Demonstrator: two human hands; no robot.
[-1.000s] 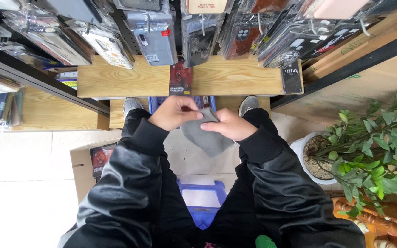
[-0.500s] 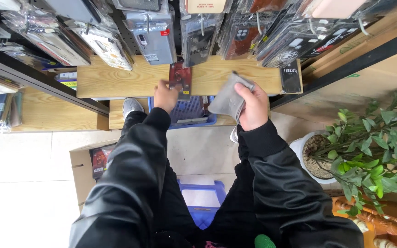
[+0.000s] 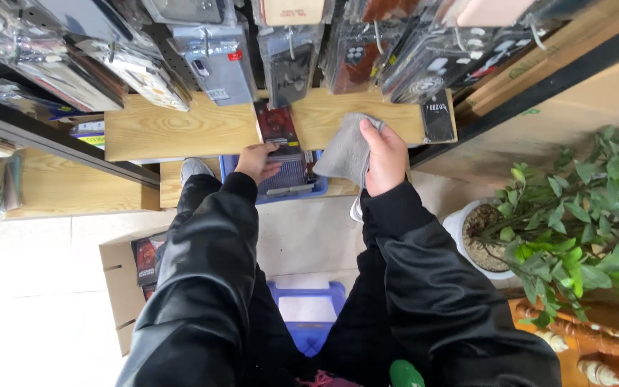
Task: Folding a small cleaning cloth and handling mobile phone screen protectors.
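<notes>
Grey cloth (image 3: 344, 154) under right hand's (image 3: 385, 158) fingers (image 3: 368, 130)

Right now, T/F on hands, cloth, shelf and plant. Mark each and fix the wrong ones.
1. The right hand holds a grey cloth. True.
2. The left hand is down inside the cardboard box. False: it is up at the wooden shelf, at a dark red packaged item; the cardboard box sits on the floor by the left sleeve.
3. A potted green plant stands on the person's right. True.
4. The basket under the shelf is red. False: the basket is blue.
5. Both hands grip the cloth. False: only the right hand holds it.
</notes>
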